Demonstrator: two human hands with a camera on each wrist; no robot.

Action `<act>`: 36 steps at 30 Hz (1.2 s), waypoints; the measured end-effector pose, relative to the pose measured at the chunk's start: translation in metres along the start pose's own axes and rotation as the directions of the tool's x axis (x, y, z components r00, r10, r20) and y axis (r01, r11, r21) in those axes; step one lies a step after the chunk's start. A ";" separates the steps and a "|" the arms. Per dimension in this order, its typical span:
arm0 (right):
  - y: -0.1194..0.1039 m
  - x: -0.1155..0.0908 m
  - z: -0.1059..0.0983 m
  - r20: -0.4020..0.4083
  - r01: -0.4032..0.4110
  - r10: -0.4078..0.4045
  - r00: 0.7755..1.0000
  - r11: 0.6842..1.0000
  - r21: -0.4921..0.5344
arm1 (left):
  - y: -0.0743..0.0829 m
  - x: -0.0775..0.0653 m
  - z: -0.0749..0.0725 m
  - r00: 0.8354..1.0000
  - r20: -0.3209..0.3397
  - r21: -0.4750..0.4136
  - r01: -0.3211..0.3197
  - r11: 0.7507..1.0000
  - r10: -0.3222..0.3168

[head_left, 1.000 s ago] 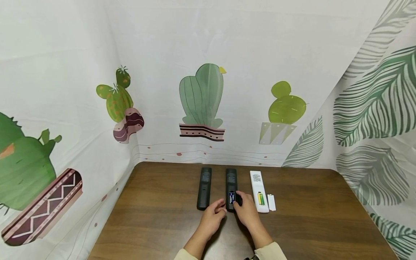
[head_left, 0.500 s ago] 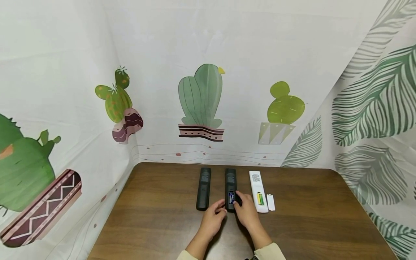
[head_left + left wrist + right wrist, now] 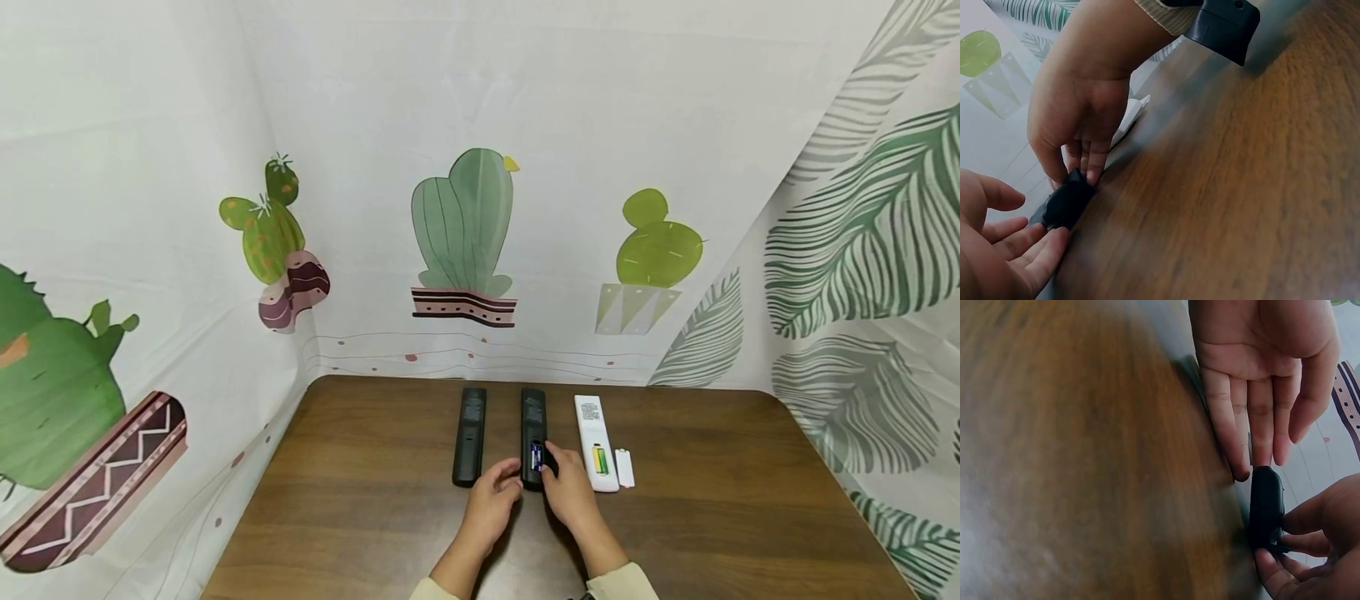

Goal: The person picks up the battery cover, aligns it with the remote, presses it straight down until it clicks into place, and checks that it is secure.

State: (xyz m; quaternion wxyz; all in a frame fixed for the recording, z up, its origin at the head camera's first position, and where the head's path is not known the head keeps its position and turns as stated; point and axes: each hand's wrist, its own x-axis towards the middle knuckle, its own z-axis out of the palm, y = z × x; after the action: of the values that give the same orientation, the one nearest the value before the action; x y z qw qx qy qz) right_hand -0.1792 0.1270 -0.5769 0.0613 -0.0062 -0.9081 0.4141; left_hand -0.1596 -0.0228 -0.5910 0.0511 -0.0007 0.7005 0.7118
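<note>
Two hands were busy at the middle black remote [image 3: 533, 421].
First came the left hand [image 3: 489, 502], its fingers loosely extended and holding nothing, near the remote's close end; the right hand [image 3: 572, 492] curled its fingers about a small black piece [image 3: 552, 457] at the right side. This remote lay on the brown desk [image 3: 360, 500], blue batteries [image 3: 537, 457] showing. Another black remote [image 3: 470, 437] lay left, a white remote [image 3: 595, 433] right; behind hung a cactus-printed cloth [image 3: 562, 108].
</note>
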 end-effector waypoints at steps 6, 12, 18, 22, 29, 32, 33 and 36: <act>0.001 0.000 0.001 -0.004 0.000 -0.001 1.000 1.000 -0.007 | -0.001 0.004 0.000 1.000 0.000 -0.048 0.002 0.999 -0.002; 0.001 -0.001 0.003 -0.015 0.008 -0.008 1.000 1.000 0.006 | 0.000 0.006 0.000 1.000 0.010 -0.085 0.026 0.996 -0.025; 0.001 -0.002 0.002 -0.014 0.008 -0.008 1.000 1.000 0.004 | -0.001 0.010 0.003 0.999 0.025 -0.118 0.044 0.992 -0.041; 0.000 -0.003 0.001 -0.010 0.001 -0.001 1.000 1.000 0.006 | -0.003 0.013 0.005 0.998 0.027 -0.134 0.061 0.989 -0.058; 0.004 -0.002 0.002 -0.007 0.007 -0.007 1.000 1.000 -0.003 | -0.004 0.017 0.007 0.998 0.032 -0.137 0.066 0.988 -0.062; 0.004 -0.002 0.003 -0.010 0.009 -0.009 1.000 1.000 -0.002 | -0.005 0.019 0.007 0.998 0.031 -0.131 0.061 0.989 -0.058; 0.005 -0.002 0.003 -0.010 0.007 -0.007 1.000 1.000 0.000 | -0.005 0.020 0.007 0.998 0.030 -0.128 0.063 0.990 -0.059; 0.005 -0.002 0.004 -0.010 0.007 -0.007 1.000 1.000 0.006 | -0.007 0.023 0.008 0.998 0.025 -0.125 0.067 0.990 -0.064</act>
State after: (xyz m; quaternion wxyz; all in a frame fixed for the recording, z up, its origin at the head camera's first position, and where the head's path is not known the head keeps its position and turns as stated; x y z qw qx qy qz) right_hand -0.1783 0.1275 -0.5835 0.0673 -0.0050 -0.9065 0.4168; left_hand -0.1810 -0.0135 -0.5995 0.0816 -0.0196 0.6534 0.7523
